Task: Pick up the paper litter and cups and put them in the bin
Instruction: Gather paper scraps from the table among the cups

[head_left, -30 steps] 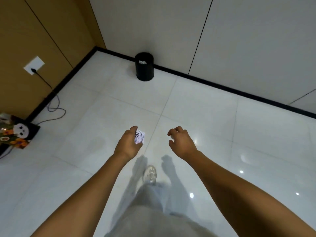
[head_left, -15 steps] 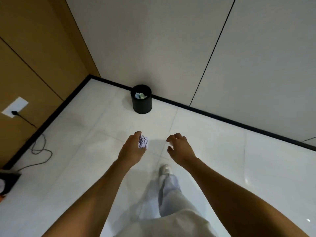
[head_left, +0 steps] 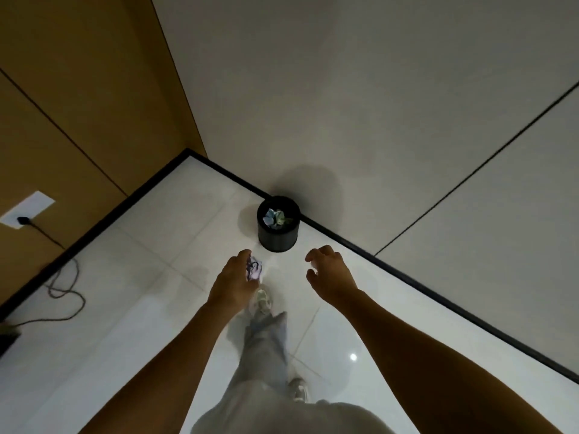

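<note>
Bin at 12 o'clock against wall, paper scraps inside. Paper ball in left hand, just short of bin. Right hand at 1 o'clock. Cable at 9 o'clock on floor.

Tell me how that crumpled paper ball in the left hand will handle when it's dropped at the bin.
The crumpled paper ball looks light; the left hand holds it at the fingertips. Its creased, irregular shape probably won't roll far. It may drift or bounce off the bin rim, since crumpled paper already lies inside.

No text, label, brand or number can be read anywhere here. The crumpled paper carries dark marks, but they are too small and creased to make out.
</note>
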Motion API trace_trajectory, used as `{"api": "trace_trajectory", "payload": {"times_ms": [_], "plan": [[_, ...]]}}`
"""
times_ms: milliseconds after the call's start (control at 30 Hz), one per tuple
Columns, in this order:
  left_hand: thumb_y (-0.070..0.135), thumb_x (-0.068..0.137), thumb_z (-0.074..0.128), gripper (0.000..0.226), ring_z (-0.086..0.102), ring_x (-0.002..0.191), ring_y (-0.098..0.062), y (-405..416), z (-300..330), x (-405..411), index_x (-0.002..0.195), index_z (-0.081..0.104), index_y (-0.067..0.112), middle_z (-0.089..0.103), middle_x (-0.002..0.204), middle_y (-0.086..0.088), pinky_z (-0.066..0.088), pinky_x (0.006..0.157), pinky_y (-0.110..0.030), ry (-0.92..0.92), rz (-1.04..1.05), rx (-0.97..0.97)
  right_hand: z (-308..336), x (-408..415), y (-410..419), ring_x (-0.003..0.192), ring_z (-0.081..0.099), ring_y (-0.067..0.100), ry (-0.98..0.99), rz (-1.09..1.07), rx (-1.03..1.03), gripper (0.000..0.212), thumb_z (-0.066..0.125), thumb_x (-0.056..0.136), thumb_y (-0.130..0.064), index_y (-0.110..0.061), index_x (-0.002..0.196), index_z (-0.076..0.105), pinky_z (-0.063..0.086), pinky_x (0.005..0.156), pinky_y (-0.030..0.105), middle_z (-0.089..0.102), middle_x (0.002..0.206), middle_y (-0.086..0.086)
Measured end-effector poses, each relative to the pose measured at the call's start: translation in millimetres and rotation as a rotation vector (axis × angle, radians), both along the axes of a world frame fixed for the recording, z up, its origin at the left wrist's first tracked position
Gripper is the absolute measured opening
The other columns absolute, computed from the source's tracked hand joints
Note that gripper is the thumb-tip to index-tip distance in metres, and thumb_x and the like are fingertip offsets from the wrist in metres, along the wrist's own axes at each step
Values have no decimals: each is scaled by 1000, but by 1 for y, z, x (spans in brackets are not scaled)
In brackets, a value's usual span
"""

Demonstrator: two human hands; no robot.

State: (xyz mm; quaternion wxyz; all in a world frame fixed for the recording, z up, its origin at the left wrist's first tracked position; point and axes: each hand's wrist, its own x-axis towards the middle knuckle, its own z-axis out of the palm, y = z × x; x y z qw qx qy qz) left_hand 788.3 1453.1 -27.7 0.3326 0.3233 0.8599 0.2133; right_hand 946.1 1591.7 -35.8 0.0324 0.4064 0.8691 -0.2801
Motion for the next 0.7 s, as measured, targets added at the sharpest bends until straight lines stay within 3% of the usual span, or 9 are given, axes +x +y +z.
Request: {"api": "trace_trajectory", "payload": {"times_ms": [267,367,700], "plan": [[21,89,64,57,55,116,-28,123,-43,-136,139,37,14,53,126,-10,45,88,-27,-39,6,-6,-39,-141,118,111,49,23,-26,1,-81,30,54,90,-12,-14,120,57,46,89,28,49,128,8],[24,90,63,58,54,116,-29,159,-59,-173,140,35,14,51,129,-12,47,90,-31,-17,1,-22,-53,-183,153,114,49,23,-21,11,-111,31,56,89,-11,-14,121,58,47,93,29,48,131,8],[25,89,63,57,55,114,-29,233,-149,-227,139,36,13,53,125,-12,47,91,-33,-52,60,-99,-152,-273,251,120,48,26,-108,22,-214,33,55,90,-9,-14,123,57,44,96,27,42,137,9]]}}
